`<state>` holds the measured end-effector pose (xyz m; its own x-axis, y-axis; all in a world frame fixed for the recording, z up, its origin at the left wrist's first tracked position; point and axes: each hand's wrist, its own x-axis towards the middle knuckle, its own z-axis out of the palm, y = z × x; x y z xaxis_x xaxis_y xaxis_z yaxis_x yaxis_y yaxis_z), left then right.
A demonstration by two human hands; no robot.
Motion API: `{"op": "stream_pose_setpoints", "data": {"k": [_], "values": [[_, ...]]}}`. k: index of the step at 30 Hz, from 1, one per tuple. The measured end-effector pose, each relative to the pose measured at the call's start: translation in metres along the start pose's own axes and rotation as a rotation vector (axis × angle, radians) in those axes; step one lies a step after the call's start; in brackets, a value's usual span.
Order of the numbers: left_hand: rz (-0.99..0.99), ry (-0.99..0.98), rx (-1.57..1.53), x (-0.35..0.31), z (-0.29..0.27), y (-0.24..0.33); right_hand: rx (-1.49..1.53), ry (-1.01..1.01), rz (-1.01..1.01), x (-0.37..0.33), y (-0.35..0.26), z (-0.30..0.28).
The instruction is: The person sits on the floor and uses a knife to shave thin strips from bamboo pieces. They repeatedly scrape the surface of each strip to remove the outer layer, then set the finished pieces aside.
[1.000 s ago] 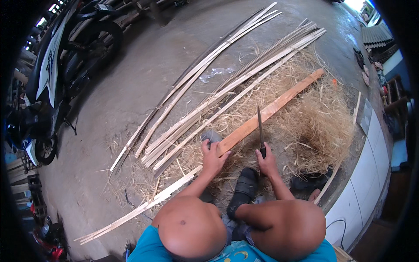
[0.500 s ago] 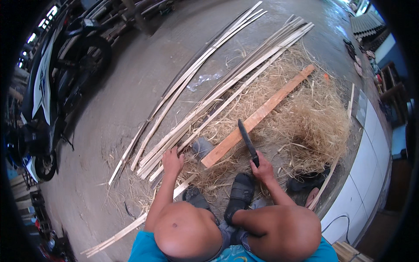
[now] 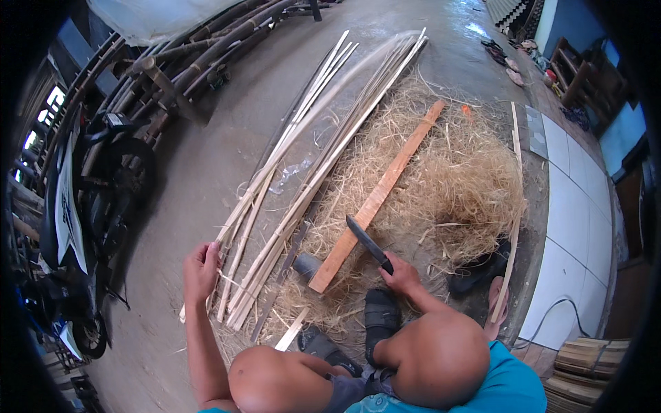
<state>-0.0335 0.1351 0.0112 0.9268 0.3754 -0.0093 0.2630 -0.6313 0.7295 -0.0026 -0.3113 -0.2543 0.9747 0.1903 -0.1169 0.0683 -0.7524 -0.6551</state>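
My left hand [image 3: 201, 272] is closed in a pinch on the near end of a long, thin bamboo strip [image 3: 242, 205]. The strip's far part is raised and smeared by motion above the other strips. A bundle of pale bamboo strips [image 3: 303, 199] lies on the floor to the right of that hand. In my right hand [image 3: 401, 272] is the black handle of a knife [image 3: 368, 241], its dark blade pointing up and left across a flat orange-brown wooden plank [image 3: 380, 194]. The plank's near end rests on a grey cylindrical block [image 3: 306, 266].
Curly shavings [image 3: 475, 189] are heaped around and right of the plank. My sandalled feet [image 3: 383, 313] stand just before it. A motorcycle [image 3: 76, 206] is parked at left, bamboo poles [image 3: 206, 51] behind it. White tiles [image 3: 575, 234] edge the right, with bundled slats [image 3: 589, 365] below.
My left hand has moved left from the bundle, pulling up one strip. My right hand still holds the knife over the plank. The whole view has shifted.
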Motion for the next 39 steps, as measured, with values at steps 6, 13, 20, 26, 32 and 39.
{"op": "stream_pose_setpoints", "data": {"k": [6,13,20,26,32,39], "values": [[-0.062,-0.38,0.034,0.041,0.029,0.038,-0.012,-0.042,0.1,0.0,0.01,0.0],[-0.027,-0.56,0.038,0.041,0.144,0.008,0.348,0.159,0.226,-0.031,-0.005,0.014],[-0.055,-0.774,0.161,-0.03,0.188,-0.075,0.355,0.159,0.126,-0.038,-0.02,-0.039],[-0.266,-1.017,0.096,-0.071,0.161,-0.164,0.114,0.13,-0.032,-0.014,-0.014,-0.049],[-0.361,-0.866,-0.258,-0.088,0.142,-0.121,-0.171,-0.419,-0.433,-0.024,-0.077,-0.062],[-0.196,-0.763,-0.086,-0.113,0.138,-0.12,-0.085,-0.05,-0.181,0.016,-0.025,-0.081]]}}
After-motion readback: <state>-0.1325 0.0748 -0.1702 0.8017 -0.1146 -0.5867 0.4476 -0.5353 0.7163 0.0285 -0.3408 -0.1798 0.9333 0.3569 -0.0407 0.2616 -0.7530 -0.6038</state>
